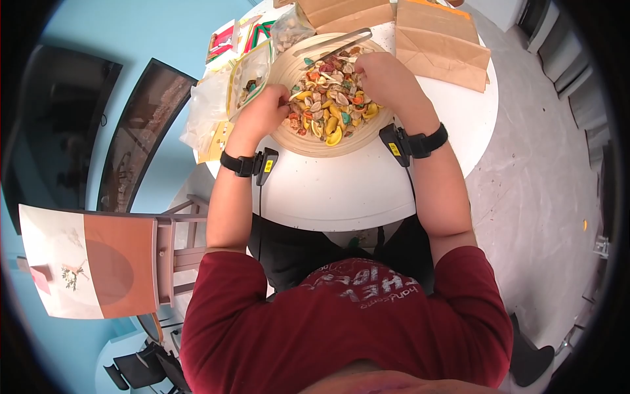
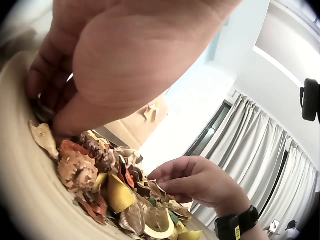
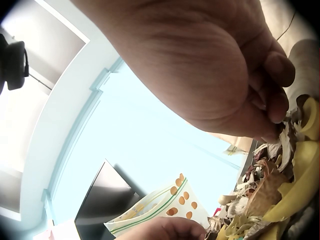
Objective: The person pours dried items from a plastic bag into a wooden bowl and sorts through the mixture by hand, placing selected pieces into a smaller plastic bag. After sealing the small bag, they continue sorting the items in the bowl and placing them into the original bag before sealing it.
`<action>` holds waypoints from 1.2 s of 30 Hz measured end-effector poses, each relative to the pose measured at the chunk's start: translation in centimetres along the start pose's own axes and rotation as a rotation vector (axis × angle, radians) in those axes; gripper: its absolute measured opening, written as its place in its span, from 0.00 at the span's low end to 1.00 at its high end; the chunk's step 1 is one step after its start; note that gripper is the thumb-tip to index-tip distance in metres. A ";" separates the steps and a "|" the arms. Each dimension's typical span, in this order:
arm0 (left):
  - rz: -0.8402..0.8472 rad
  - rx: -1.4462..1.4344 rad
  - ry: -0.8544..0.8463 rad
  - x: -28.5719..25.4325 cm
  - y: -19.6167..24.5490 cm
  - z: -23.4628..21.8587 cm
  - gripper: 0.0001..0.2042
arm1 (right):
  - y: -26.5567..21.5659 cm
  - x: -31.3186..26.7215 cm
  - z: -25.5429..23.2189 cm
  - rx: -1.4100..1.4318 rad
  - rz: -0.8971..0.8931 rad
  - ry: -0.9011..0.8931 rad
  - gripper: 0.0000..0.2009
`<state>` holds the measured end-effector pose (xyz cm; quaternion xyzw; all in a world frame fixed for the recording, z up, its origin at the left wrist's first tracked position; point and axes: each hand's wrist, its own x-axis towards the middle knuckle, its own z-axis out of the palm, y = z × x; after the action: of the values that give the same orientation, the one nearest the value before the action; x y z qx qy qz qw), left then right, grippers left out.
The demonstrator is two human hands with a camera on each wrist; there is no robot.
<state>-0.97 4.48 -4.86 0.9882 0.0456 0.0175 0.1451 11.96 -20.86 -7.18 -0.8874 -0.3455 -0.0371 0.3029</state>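
A round pale wooden tray (image 1: 282, 138) holds a heap of potpourri (image 1: 328, 98): yellow peels, brown pods, shells or petals, and orange and teal bits. My left hand (image 1: 261, 110) is at the tray's left side. Its fingers curl toward the thumb around a small greyish piece of potpourri (image 2: 42, 111), mostly hidden by the fingers. My right hand (image 1: 388, 80) reaches in from the far right, thumb and fingers pinching at a pale dried piece of potpourri (image 3: 285, 146) on the heap. Metal tongs (image 1: 338, 47) lie across the tray's far side.
An open zip bag (image 1: 249, 75) with some potpourri inside stands left of the tray. Behind are another clear bag (image 1: 291, 31) and brown paper bags (image 1: 440, 46). Red and green items (image 1: 259, 36) lie at the back left. A chair (image 1: 125, 262) stands left of the white table (image 1: 315, 197).
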 end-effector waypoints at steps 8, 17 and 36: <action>-0.062 -0.194 0.083 -0.3 -0.2 -0.2 0.08 | 0.0 0.0 0.2 -0.009 0.003 -0.002 0.10; -0.064 -0.287 0.051 -0.4 -0.1 -0.2 0.10 | 0.0 0.0 0.0 -0.017 0.002 -0.016 0.10; -0.058 -0.320 0.000 -0.3 1.4 -0.5 0.15 | -0.2 -0.1 -0.2 -0.008 -0.003 -0.008 0.10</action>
<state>-1.22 3.25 -4.02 0.9508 0.0708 0.0202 0.3010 11.76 -20.87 -6.93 -0.8882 -0.3481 -0.0354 0.2979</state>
